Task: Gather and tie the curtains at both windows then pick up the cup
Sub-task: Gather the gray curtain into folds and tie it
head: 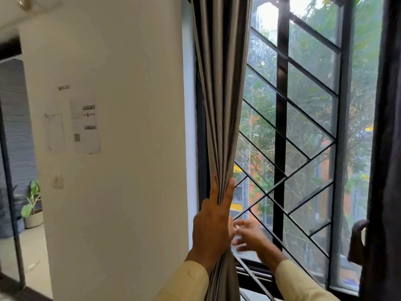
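Left curtain gathered in my hand, not yet tied.

My left hand (pixel 213 224) is clamped round the grey curtain (pixel 221 105), which is bunched into one rope of folds at the left edge of the window (pixel 303 118), beside the white wall (pixel 130 148). My right hand (pixel 247 235) is just beside it, blurred, with its fingers spread and holding nothing. Judgement: the fabric is soft, light and smooth-faced, so folds will slip from a loose grip. I should hold firm where the bundle is narrowest and wrap the tie there. No tie-back is visible. A dark curtain (pixel 386 148) hangs at the right edge; I cannot tell whether it is tied. The cup is not in view.
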